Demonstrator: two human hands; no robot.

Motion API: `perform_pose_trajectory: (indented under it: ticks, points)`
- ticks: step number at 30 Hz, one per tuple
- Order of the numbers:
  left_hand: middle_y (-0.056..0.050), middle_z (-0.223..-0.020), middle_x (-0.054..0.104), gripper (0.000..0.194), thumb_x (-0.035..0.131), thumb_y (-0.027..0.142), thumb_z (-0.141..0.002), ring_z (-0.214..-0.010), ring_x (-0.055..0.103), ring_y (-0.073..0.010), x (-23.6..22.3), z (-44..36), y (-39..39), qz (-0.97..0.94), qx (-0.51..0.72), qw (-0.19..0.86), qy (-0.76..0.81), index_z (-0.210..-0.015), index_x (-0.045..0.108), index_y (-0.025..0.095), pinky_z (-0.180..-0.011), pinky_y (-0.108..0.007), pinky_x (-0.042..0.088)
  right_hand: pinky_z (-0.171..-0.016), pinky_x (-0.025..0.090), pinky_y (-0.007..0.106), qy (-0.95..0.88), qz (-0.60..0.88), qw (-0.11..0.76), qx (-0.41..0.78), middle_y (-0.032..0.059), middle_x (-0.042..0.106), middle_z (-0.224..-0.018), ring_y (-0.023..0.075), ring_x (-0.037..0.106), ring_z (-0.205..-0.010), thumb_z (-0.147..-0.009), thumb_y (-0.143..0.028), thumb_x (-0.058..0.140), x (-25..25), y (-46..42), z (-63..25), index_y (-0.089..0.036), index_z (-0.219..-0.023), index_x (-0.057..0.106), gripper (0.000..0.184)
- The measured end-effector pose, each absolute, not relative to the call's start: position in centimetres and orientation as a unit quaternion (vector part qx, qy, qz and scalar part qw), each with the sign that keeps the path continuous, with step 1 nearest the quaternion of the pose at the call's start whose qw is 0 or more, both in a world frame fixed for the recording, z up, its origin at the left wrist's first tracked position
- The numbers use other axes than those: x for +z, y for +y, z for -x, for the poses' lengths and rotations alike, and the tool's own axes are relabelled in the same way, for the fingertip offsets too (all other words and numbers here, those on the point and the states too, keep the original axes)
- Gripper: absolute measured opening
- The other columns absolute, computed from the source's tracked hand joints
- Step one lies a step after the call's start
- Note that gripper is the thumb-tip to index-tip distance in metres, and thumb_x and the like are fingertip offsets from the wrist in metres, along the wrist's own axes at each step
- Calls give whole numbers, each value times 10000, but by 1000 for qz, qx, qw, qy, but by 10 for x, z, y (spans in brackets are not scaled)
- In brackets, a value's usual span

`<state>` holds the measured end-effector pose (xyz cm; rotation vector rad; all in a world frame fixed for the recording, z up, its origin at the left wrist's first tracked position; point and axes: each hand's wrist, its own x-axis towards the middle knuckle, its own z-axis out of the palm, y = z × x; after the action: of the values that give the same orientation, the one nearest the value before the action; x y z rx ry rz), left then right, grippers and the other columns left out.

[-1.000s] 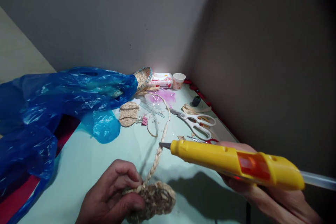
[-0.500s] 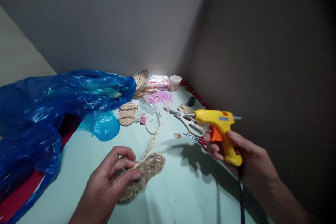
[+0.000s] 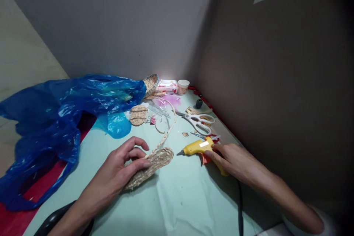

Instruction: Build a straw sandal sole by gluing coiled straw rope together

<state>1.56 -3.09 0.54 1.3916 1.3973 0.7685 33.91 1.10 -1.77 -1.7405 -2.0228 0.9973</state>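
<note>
Across the whole foreground we have a pale green table cover (image 3: 179,202), and sprawling over its left side is a crumpled, glossy blue plastic bag (image 3: 110,90). In come our hands — the left hand (image 3: 118,162) pinches the oblong straw-coloured woven piece (image 3: 162,160) between thumb and fingers, low in the middle of the cover. Our right hand (image 3: 235,158) closes thumb and fingers round the handle of the yellow glue gun (image 3: 196,146), its dark nozzle pointing at the woven piece, near its rounded end but apart from it; whether the gun rests on the cover, we cannot tell.

From our left fingers a thin pale straw braid (image 3: 166,136) curves away towards the back. Beyond the gun we see white-handled scissors (image 3: 199,120), lying open, and back left a small woven basket (image 3: 151,84) against the bag. There's the flat round woven piece (image 3: 138,115) too, then a white paper cup (image 3: 183,87) beside a pink-and-white packet (image 3: 169,87), a dark thread spool (image 3: 198,103) — and, tiniest, a pink binder clip (image 3: 152,120).
</note>
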Motion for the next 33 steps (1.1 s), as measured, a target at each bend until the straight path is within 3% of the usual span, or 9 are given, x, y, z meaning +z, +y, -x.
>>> perform_pose_trajectory:
  ticks: [2,4,7,9,11,14,17,25,33]
  points:
    - [68,-737,635,168,632,340,-874,-689,523,-133,7,-16,-32,-587,297,486,575,-983,536,254,-624,-241,363,-482,223,284,-765,614,86,173,21,499,-541,152,420,-465,-926,-443,560,-6,8,-334,-214,-592,524,407]
    - [65,-769,650,165,630,332,-878,-723,555,-138,8,-16,-33,-612,275,477,568,-994,540,258,-655,-247,378,-491,312,290,-816,567,77,75,55,603,-636,184,522,-512,-985,-405,465,6,12,-324,-206,-716,596,359]
    - [66,-786,658,153,641,309,-868,-753,586,-141,8,-16,-34,-650,247,468,546,-975,544,258,-696,-251,388,-748,509,328,-888,401,187,124,114,698,-1060,220,660,-888,-1030,-295,419,22,31,-299,-185,-1115,644,265]
    - [70,-790,657,137,642,298,-866,-758,596,-140,7,-16,-35,-660,226,469,541,-956,545,261,-699,-249,390,-965,481,377,-932,275,183,146,127,636,-1301,232,585,-1182,-1006,-154,410,28,48,-282,-184,-1284,592,333]
    - [75,-794,649,120,632,301,-874,-756,598,-139,7,-16,-36,-664,203,468,546,-950,545,268,-693,-246,390,-1077,416,405,-959,191,113,175,116,601,-1388,230,509,-1310,-949,-39,409,30,63,-268,-171,-1321,583,432]
    - [73,-815,643,103,608,327,-892,-768,592,-141,5,-13,-36,-671,180,458,554,-955,546,276,-688,-243,390,-1167,313,436,-965,139,-4,221,92,650,-1341,226,549,-1276,-826,78,428,31,77,-256,-142,-1313,598,561]
    - [70,-827,636,87,585,341,-908,-771,581,-139,2,-9,-35,-678,174,443,560,-962,557,279,-680,-239,380,-1091,380,437,-963,140,-47,225,67,716,-1203,231,630,-1105,-836,54,453,34,84,-256,-160,-1235,653,495]
    - [79,-757,622,80,561,342,-918,-706,549,-133,-2,-9,-32,-664,216,422,578,-961,595,284,-664,-240,362,-977,378,455,-980,137,97,106,72,725,-934,227,615,-912,-938,-76,472,39,71,-268,-156,-1100,700,290]
    - [73,-690,659,101,647,382,-850,-618,537,-133,-8,-15,-30,-595,271,431,622,-889,664,291,-590,-225,376,-833,412,435,-948,178,260,-31,50,787,-1022,197,664,-843,-951,-41,535,5,42,-276,-160,-1139,646,249]
